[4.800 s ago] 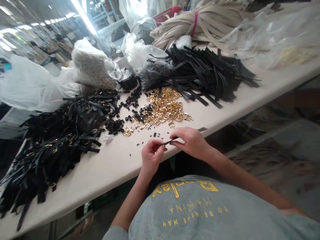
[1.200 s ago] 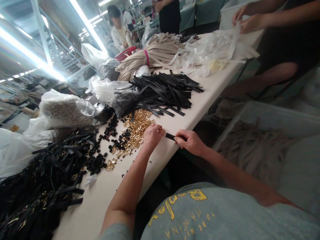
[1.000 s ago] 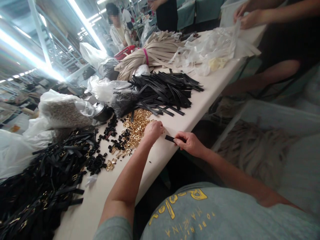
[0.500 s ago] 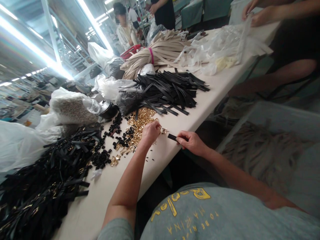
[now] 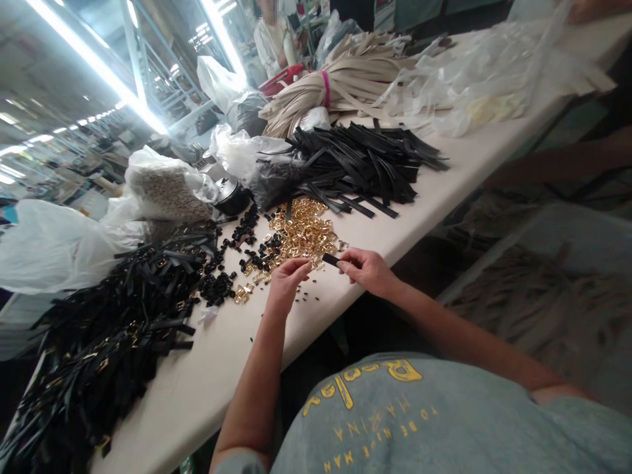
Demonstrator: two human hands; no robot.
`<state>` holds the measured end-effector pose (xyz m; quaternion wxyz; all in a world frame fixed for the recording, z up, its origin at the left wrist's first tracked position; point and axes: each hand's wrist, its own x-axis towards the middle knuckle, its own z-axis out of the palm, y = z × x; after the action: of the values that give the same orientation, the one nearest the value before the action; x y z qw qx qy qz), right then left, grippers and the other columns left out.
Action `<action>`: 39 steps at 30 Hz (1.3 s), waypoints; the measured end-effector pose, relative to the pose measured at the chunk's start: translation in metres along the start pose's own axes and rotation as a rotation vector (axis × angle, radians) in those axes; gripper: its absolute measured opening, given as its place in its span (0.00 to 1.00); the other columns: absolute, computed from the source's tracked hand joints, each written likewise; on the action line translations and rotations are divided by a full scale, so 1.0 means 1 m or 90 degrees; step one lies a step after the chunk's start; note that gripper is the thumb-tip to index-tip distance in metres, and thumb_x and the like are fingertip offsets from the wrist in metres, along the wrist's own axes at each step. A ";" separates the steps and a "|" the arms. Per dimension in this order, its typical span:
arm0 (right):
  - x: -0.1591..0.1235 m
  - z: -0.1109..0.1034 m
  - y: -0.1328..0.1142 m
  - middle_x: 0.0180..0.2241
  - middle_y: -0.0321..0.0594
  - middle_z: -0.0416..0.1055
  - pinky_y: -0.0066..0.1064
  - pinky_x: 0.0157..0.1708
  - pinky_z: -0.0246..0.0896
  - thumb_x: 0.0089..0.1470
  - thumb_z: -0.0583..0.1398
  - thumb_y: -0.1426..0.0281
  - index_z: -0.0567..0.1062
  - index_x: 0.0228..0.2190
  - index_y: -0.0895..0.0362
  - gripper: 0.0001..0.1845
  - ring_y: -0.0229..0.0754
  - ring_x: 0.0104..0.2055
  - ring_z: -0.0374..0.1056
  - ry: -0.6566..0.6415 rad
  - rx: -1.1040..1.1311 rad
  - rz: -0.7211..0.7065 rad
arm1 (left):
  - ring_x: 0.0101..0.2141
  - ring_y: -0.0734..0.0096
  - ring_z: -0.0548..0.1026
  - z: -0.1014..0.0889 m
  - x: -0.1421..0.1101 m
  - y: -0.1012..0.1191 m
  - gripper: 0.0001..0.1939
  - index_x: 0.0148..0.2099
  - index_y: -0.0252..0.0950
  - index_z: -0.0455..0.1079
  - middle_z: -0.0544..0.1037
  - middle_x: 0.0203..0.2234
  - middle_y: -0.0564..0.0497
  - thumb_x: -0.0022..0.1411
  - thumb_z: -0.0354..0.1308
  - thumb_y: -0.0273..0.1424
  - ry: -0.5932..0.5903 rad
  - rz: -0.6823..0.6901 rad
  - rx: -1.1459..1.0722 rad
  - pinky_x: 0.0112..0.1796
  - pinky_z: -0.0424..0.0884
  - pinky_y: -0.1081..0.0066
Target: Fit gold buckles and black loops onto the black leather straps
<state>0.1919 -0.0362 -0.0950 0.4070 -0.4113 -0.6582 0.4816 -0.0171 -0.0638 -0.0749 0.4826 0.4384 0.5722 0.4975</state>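
My right hand (image 5: 368,270) pinches a short black strap (image 5: 330,260), whose free end points left toward my other hand. Thumb and fingertips of my left hand (image 5: 290,282) are pressed together just left of that end; whatever small thing they hold is too hidden to name. Right behind the fingertips spreads a heap of gold buckles (image 5: 309,230). Small black loops (image 5: 217,288) lie in clusters left of the heap. A few tiny dark bits (image 5: 305,297) are scattered on the table (image 5: 345,289) beside my left hand.
Loose black straps (image 5: 365,161) pile up behind the buckles. Black straps with gold buckles (image 5: 99,355) cover the left side. Farther back are a bundle of beige straps (image 5: 340,82), clear bags (image 5: 168,187) and a round black tin (image 5: 230,196). A co-worker's hand (image 5: 587,10) shows at upper right.
My left hand has drawn back from the buckle heap, turned, and pinched its fingertips near the strap's end. My right hand still holds the strap. The camera view has shifted.
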 end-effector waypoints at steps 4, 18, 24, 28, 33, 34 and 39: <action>0.007 0.021 -0.004 0.23 0.32 0.70 0.24 0.24 0.62 0.54 0.59 0.66 0.74 0.31 0.58 0.08 0.33 0.22 0.68 -0.026 -0.002 -0.049 | 0.32 0.75 0.74 0.000 -0.012 0.004 0.13 0.36 0.37 0.79 0.79 0.32 0.51 0.48 0.70 0.38 0.051 0.031 -0.065 0.33 0.71 0.76; 0.000 0.042 -0.014 0.29 0.36 0.71 0.24 0.26 0.67 0.57 0.59 0.63 0.75 0.34 0.59 0.11 0.32 0.25 0.68 -0.083 0.115 -0.102 | 0.25 0.78 0.75 0.004 -0.022 -0.003 0.21 0.41 0.36 0.77 0.79 0.28 0.52 0.45 0.73 0.39 0.018 -0.058 -0.225 0.30 0.71 0.77; 0.001 0.044 -0.010 0.27 0.35 0.71 0.25 0.25 0.65 0.56 0.59 0.64 0.75 0.33 0.58 0.10 0.33 0.24 0.68 -0.082 0.087 -0.083 | 0.29 0.76 0.73 0.014 -0.026 -0.008 0.15 0.38 0.37 0.79 0.80 0.31 0.51 0.46 0.72 0.34 0.042 0.076 -0.136 0.31 0.69 0.76; 0.002 0.039 -0.012 0.28 0.36 0.71 0.26 0.27 0.65 0.56 0.57 0.68 0.75 0.33 0.58 0.08 0.34 0.25 0.69 -0.137 0.042 -0.073 | 0.27 0.78 0.72 0.015 -0.028 -0.009 0.12 0.36 0.37 0.79 0.79 0.28 0.52 0.47 0.72 0.33 0.065 0.113 -0.136 0.30 0.69 0.76; -0.001 0.026 -0.017 0.25 0.33 0.70 0.25 0.27 0.61 0.55 0.54 0.73 0.73 0.31 0.58 0.07 0.33 0.24 0.68 -0.242 -0.059 -0.059 | 0.23 0.82 0.71 0.009 -0.026 -0.009 0.15 0.34 0.36 0.78 0.76 0.24 0.55 0.41 0.74 0.34 0.087 0.004 -0.251 0.28 0.69 0.79; -0.002 0.026 -0.017 0.24 0.33 0.69 0.25 0.27 0.59 0.56 0.54 0.72 0.72 0.30 0.58 0.07 0.32 0.23 0.67 -0.243 -0.069 -0.059 | 0.22 0.83 0.71 0.009 -0.025 -0.009 0.17 0.34 0.36 0.77 0.76 0.25 0.56 0.40 0.75 0.34 0.094 -0.024 -0.286 0.27 0.69 0.80; -0.006 0.035 -0.016 0.21 0.32 0.64 0.25 0.28 0.54 0.57 0.54 0.69 0.68 0.25 0.57 0.10 0.33 0.25 0.60 -0.157 -0.105 -0.133 | 0.22 0.84 0.72 0.011 -0.023 -0.016 0.19 0.35 0.34 0.75 0.75 0.24 0.56 0.39 0.75 0.32 0.096 -0.098 -0.385 0.26 0.69 0.82</action>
<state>0.1591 -0.0550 -0.0873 0.3355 -0.3105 -0.7796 0.4281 -0.0031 -0.0869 -0.0888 0.5834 0.1925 0.4639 0.6383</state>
